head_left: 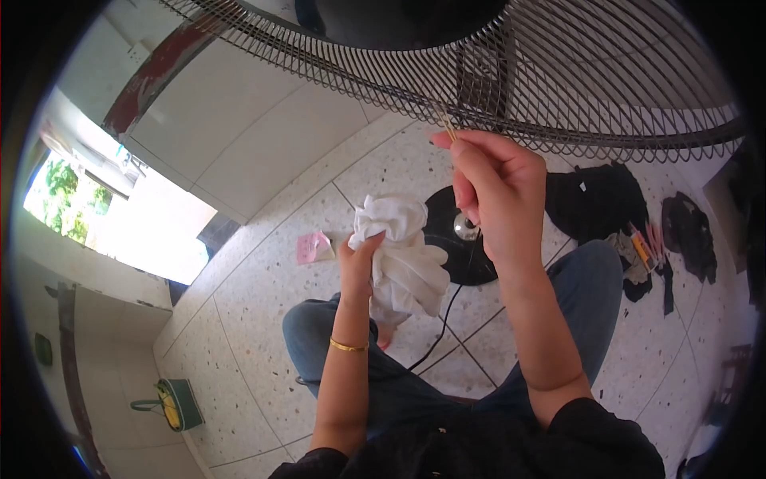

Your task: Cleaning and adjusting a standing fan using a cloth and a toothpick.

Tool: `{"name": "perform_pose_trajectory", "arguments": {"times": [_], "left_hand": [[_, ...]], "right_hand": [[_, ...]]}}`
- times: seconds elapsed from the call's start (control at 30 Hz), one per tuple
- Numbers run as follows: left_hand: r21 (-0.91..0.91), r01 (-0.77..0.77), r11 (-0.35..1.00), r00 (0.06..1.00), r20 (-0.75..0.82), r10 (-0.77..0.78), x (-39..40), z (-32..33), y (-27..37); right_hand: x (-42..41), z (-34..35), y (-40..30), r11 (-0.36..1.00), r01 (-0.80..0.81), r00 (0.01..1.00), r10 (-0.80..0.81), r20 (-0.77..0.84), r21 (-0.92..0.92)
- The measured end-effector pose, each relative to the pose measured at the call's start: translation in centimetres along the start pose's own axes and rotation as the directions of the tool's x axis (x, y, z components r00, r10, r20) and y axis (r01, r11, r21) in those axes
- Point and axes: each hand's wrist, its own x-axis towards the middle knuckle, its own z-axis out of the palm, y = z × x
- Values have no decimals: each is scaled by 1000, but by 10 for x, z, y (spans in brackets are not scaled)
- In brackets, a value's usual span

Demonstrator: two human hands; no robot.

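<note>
The wire grille of a standing fan [383,84] curves across the top of the view. My right hand [499,185] pinches a few thin wooden sticks [447,124] between thumb and forefinger, their upper ends at the grille's lower rim. Lower and to the left, my left hand [359,257] grips a bunched white cloth [404,263] that hangs between my knees. Behind the cloth and my right hand, the fan's round black base [449,239] with a shiny metal dome [465,227] rests on the floor, partly hidden.
A pink paper [315,246] lies left of the cloth on the speckled tile floor [251,335]. Black cloths [598,197], pink-and-yellow items [646,248] and a dark bundle [688,233] lie at right. A black cord [443,335] runs from the base. A green basket [190,404] stands lower left.
</note>
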Motion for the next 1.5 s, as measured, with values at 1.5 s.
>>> {"name": "perform_pose_trajectory", "arguments": {"times": [1.5], "left_hand": [[307,-77,948,995,83,54,-49,-2,-38]], "right_hand": [[-15,1,1,999,-16,998,18,-53,49]]}}
